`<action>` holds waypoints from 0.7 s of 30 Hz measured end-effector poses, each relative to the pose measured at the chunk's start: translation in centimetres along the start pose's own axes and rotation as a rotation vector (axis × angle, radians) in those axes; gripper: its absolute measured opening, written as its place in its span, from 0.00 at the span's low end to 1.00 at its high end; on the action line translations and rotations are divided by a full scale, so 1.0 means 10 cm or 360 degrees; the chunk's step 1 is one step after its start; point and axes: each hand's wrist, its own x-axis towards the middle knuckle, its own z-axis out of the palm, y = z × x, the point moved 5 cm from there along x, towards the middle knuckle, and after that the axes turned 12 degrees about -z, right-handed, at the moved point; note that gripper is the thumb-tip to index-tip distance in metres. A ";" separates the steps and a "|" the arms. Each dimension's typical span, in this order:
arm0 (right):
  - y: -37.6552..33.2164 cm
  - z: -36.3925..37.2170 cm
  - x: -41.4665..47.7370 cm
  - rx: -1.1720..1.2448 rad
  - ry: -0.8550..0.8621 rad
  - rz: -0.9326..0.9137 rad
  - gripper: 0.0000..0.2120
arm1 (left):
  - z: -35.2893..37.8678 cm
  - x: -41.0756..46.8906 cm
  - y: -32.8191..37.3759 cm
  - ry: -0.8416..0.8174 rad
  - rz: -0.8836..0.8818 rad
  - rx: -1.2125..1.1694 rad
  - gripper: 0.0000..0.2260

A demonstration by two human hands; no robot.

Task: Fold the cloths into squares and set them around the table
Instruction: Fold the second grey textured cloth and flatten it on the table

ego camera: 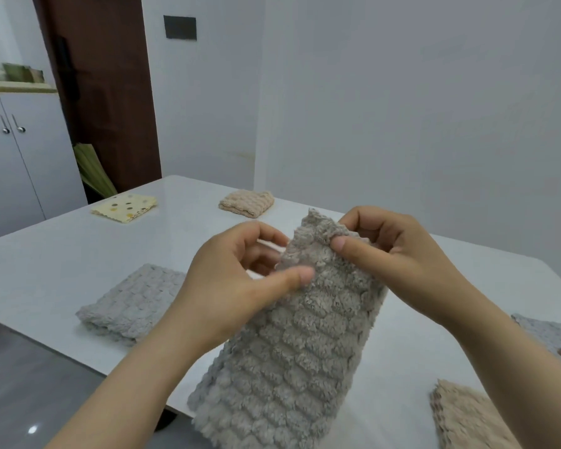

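both hands are up over the desk [418,273]: the left hand [237,280] and right hand [392,247] each pinch the top edge of the taupe cloth [289,345], which hangs lengthwise. a folded grey cloth [133,303] lies to the left, a beige one [246,202] and a dotted yellow one [125,207] at the far side.

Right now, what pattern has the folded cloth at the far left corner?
Pale yellow cloth with dark dots, head view.

Single wide-angle view from the wearer's head, facing forward and down over a white tabletop [62,254]. It sits close above the left hand [227,286] and right hand [399,254], whose grey cloth [289,367] fills the lower centre. Wall [402,92] and dark door [104,92] lie beyond.
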 end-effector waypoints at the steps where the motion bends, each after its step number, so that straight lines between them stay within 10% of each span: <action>1: 0.01 -0.02 -0.01 -0.0013 0.0018 0.0015 0.07 | 0.01 -0.01 -0.06 0.0009 -0.0036 0.0020 0.14; 21: -0.06 -0.09 -0.09 -0.0171 0.0244 0.0021 0.04 | 0.16 -0.21 -0.22 -0.0033 0.0060 0.0135 0.07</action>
